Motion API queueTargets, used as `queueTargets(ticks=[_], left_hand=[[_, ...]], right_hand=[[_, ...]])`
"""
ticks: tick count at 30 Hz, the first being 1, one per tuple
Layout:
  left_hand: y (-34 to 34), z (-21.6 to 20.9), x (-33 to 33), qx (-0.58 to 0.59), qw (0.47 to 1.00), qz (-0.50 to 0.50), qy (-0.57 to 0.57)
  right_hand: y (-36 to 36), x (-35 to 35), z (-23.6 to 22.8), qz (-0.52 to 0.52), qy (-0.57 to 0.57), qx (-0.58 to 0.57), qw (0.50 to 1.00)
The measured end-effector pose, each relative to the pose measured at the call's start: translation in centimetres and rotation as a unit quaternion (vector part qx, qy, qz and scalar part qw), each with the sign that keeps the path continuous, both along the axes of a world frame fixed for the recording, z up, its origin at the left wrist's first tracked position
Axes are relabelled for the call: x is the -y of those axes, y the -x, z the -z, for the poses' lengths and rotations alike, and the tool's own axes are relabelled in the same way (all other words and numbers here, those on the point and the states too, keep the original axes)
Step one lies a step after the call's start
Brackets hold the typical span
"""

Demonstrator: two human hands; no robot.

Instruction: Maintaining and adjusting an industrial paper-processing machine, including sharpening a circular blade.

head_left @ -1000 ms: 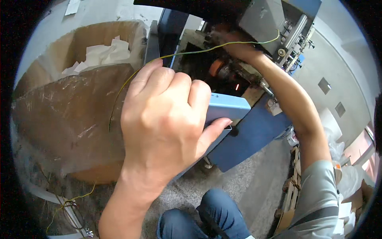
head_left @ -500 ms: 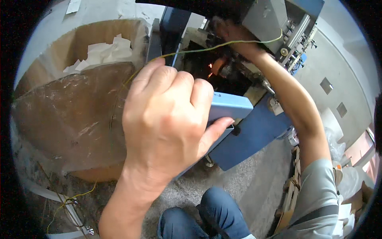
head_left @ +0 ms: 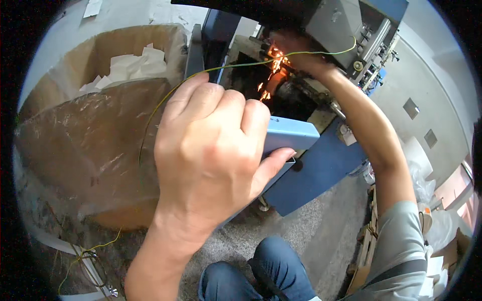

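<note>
My left hand (head_left: 211, 145) is closed over the edge of a blue metal panel (head_left: 291, 133), thumb along its front side. My right hand (head_left: 293, 50) reaches into the dark opening of a blue machine (head_left: 321, 165); its fingers are blurred and partly in shadow, so what they hold does not show. Right beside that hand, bright orange flames or sparks (head_left: 275, 70) run down through the opening. A thin yellow-green wire (head_left: 251, 64) stretches across the opening from the machine's upper right to behind my left hand.
At the left stands a big cardboard box (head_left: 135, 40) with white paper pieces (head_left: 138, 65) inside and clear plastic film over its near side. Metal rods and knobs (head_left: 359, 65) stick out at the machine's right. A wooden pallet (head_left: 369, 226) lies on the floor at the right.
The orange flames or sparks have grown brighter and spread up toward my right hand, which has shifted slightly. My left hand stays in place on the blue panel.
</note>
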State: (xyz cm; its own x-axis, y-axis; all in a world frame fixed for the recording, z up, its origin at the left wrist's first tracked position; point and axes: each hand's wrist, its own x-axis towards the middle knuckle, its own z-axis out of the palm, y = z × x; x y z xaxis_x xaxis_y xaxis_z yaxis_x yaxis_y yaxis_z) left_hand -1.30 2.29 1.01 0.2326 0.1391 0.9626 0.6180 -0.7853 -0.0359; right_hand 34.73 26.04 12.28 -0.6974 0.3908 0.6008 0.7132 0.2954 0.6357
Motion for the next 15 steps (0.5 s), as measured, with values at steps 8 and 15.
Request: queueTargets(ticks=[8, 15], left_hand=[[0.4, 0.5, -0.2, -0.004, 1.000, -0.007, 0.006], [0.7, 0.7, -0.3, -0.005, 1.000, -0.012, 0.013]], right_hand=[[3.9, 0.9, 2.3, -0.023, -0.081, 0.059, 0.995], [6.2, 3.5, 2.7, -0.052, -0.069, -0.026, 0.996]])
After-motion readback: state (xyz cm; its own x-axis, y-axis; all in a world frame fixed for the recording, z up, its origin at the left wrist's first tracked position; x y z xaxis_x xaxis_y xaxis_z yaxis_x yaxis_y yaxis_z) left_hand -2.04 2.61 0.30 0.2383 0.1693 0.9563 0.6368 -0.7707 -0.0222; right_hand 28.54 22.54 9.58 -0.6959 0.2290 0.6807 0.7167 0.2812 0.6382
